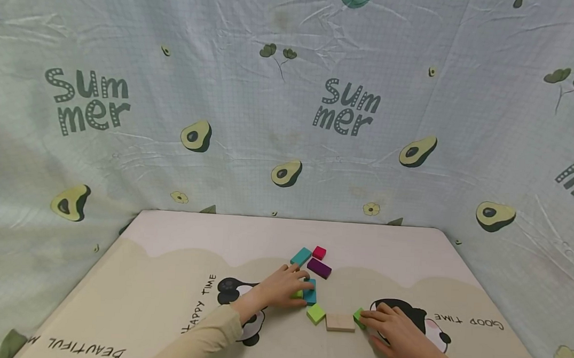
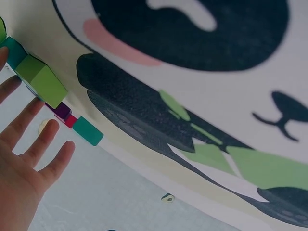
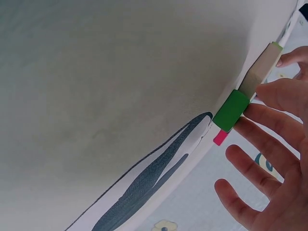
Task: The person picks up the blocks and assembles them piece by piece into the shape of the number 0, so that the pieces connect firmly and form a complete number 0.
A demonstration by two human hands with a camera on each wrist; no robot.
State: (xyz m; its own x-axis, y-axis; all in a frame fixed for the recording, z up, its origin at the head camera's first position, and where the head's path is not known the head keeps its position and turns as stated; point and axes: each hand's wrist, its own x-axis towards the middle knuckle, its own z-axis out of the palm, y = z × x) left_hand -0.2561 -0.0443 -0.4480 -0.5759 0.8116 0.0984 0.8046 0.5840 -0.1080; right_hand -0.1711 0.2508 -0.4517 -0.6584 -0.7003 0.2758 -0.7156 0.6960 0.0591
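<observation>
In the head view, the left hand [image 1: 282,286] spreads over a blue block [image 1: 310,293] and a light green block [image 1: 297,295] beside it, partly covering both; a turquoise block [image 1: 300,256], a red block [image 1: 319,253] and a purple block [image 1: 319,268] lie just past its fingertips; closer to the person, a second light green block [image 1: 316,314] sits between the blue one and a plain wooden block [image 1: 340,323]; at the wooden block's other end is a darker green block [image 1: 359,318], with fingertips of the right hand [image 1: 395,333] against it; all lie in a loose curve on the printed table [image 1: 132,300], a patterned sheet [image 1: 242,102] behind.

In the left wrist view, the left fingers are fairly straight and splayed; some tips reach light green and blue block faces, but none wraps round them, so the hand looks relaxed rather than clasping; a careless sweep of those spread fingers could, I judge, knock neighbouring blocks askew.

In the right wrist view, the right fingers are extended too, some at the darker green block, which appears to touch the wooden one; they look uncurled, not gripping; whether the thumb bears on either block, I cannot tell; too hard a push there would probably shove the wooden block sideways and twist the row.
</observation>
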